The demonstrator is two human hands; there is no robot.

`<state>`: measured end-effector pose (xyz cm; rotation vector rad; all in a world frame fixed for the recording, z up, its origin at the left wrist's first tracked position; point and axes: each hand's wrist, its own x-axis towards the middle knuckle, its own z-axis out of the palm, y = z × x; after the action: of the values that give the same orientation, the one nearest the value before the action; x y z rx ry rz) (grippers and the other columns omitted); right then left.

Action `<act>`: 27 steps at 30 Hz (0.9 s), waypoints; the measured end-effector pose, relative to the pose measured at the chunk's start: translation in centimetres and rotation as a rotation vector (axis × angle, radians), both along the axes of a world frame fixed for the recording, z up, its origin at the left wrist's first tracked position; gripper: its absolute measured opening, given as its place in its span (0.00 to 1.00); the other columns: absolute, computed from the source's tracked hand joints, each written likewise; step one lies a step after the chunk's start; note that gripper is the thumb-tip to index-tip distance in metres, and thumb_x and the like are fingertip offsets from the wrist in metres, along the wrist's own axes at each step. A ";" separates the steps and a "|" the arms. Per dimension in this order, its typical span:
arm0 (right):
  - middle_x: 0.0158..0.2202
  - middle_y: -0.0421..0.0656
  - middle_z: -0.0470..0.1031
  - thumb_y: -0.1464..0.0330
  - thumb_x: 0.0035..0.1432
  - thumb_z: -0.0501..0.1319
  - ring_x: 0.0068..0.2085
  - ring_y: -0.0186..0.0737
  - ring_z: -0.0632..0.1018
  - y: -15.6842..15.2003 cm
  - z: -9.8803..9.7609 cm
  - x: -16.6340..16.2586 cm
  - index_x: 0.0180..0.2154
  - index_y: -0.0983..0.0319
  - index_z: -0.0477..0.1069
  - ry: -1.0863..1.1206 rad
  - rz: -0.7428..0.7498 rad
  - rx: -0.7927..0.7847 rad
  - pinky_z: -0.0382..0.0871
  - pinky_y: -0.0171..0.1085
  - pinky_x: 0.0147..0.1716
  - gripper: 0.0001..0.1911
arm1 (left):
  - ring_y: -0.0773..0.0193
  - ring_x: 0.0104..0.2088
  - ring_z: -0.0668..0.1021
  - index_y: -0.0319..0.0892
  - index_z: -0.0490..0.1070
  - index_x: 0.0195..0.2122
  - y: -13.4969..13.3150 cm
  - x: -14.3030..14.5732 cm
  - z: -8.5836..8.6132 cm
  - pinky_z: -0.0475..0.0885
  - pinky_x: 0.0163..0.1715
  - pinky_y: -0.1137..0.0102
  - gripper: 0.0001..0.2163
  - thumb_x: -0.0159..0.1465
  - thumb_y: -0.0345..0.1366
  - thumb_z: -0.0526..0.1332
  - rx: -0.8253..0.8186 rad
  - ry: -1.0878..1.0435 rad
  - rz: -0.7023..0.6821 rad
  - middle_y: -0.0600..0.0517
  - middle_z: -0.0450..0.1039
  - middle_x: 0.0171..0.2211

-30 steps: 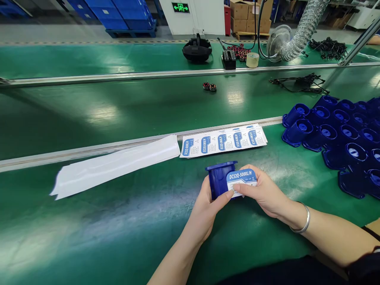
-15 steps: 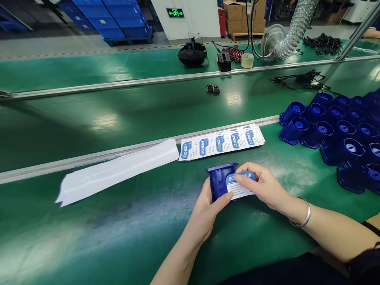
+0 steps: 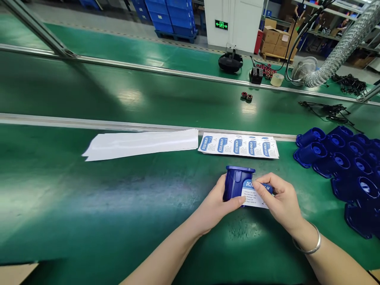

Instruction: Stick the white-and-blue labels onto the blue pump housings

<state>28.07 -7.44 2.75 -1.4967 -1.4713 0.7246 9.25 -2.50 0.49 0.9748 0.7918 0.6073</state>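
Note:
My left hand (image 3: 218, 206) is wrapped round a dark blue plastic housing (image 3: 234, 184), its thumb pressing the lower left of a label. That blue and white label (image 3: 252, 198) lies against the housing's side, and its right part extends toward my right hand (image 3: 280, 200). The right thumb and fingers are closed on the label's upper area, covering some of its print. Beyond the hands lies a stack of label sheets (image 3: 239, 145) with blue printed patches. Long white strips of paper (image 3: 145, 144) lie to the left of it.
Several more blue housings (image 3: 340, 162) stand crowded on the right. A metal rail (image 3: 59, 121) crosses the green bench behind the papers. Farther back are black cables (image 3: 329, 111), two small copper-coloured coils (image 3: 246, 96), a tape roll (image 3: 277, 80) and a flexible silver duct (image 3: 338, 51).
The camera view has tilted and shifted, so the bench contents appear farther right and level differently. Both hands keep hold of the housing and label; the right fingers have shifted slightly along the label.

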 end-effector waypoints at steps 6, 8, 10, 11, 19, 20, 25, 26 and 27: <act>0.28 0.41 0.76 0.60 0.65 0.63 0.27 0.37 0.72 0.0 0.0 0.0 0.32 0.58 0.76 0.003 -0.020 -0.039 0.63 0.37 0.27 0.11 | 0.47 0.54 0.75 0.46 0.66 0.56 -0.1 0.0 0.1 0.69 0.52 0.57 0.27 0.58 0.43 0.71 0.018 -0.007 0.001 0.47 0.74 0.51; 0.28 0.40 0.76 0.60 0.65 0.63 0.27 0.37 0.72 0.0 0.0 0.0 0.32 0.59 0.75 -0.002 -0.020 -0.030 0.63 0.36 0.27 0.11 | 0.48 0.54 0.74 0.46 0.64 0.57 -0.1 0.0 0.1 0.69 0.52 0.57 0.27 0.59 0.43 0.71 0.024 -0.007 -0.015 0.47 0.74 0.51; 0.27 0.39 0.76 0.62 0.65 0.63 0.27 0.36 0.72 0.0 -0.1 0.0 0.32 0.59 0.75 -0.007 -0.018 -0.009 0.63 0.35 0.27 0.10 | 0.49 0.54 0.74 0.45 0.63 0.58 0.0 -0.1 0.2 0.69 0.53 0.58 0.27 0.60 0.43 0.70 0.025 -0.008 -0.036 0.47 0.73 0.53; 0.27 0.38 0.76 0.63 0.65 0.63 0.26 0.35 0.72 0.0 -0.1 0.0 0.32 0.59 0.75 -0.009 -0.017 0.002 0.63 0.34 0.26 0.10 | 0.50 0.55 0.74 0.45 0.63 0.58 0.0 -0.1 0.2 0.69 0.53 0.58 0.27 0.60 0.43 0.70 0.025 -0.009 -0.046 0.46 0.73 0.53; 0.29 0.38 0.76 0.67 0.68 0.59 0.28 0.34 0.75 0.3 -0.2 0.3 0.34 0.60 0.73 -0.142 0.029 0.105 0.66 0.34 0.29 0.09 | 0.51 0.56 0.73 0.46 0.63 0.59 0.0 -0.2 0.0 0.68 0.55 0.59 0.28 0.60 0.41 0.71 -0.012 -0.050 -0.038 0.47 0.72 0.56; 0.29 0.39 0.76 0.67 0.69 0.59 0.29 0.35 0.75 0.3 -0.3 0.4 0.36 0.60 0.73 -0.191 0.030 0.133 0.67 0.34 0.30 0.07 | 0.51 0.56 0.73 0.46 0.63 0.59 0.0 -0.2 0.0 0.68 0.55 0.59 0.28 0.60 0.40 0.71 -0.028 -0.056 -0.032 0.46 0.72 0.56; 0.40 0.47 0.79 0.69 0.67 0.58 0.40 0.45 0.77 0.4 -0.1 1.4 0.56 0.63 0.67 -0.378 -0.024 0.415 0.71 0.43 0.42 0.17 | 0.50 0.54 0.74 0.45 0.62 0.60 -0.1 -0.3 0.3 0.72 0.50 0.60 0.29 0.60 0.40 0.70 -0.074 -0.057 -0.005 0.45 0.73 0.54; 0.44 0.49 0.78 0.69 0.67 0.58 0.45 0.48 0.77 0.3 0.0 1.5 0.59 0.63 0.65 -0.405 0.029 0.482 0.71 0.47 0.46 0.20 | 0.50 0.54 0.75 0.44 0.63 0.60 -0.1 -0.3 0.4 0.72 0.49 0.61 0.28 0.60 0.40 0.70 -0.075 -0.063 0.002 0.45 0.74 0.53; 0.48 0.51 0.78 0.69 0.66 0.57 0.50 0.51 0.75 0.3 0.0 1.5 0.61 0.64 0.64 -0.436 0.104 0.530 0.69 0.50 0.49 0.22 | 0.50 0.54 0.75 0.44 0.64 0.60 -0.1 -0.3 0.4 0.73 0.48 0.62 0.27 0.61 0.41 0.69 -0.079 -0.072 0.017 0.45 0.74 0.53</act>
<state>29.56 -7.16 2.73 -1.2074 -1.8936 0.0363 8.91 -2.64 0.93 0.8701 0.7553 0.6176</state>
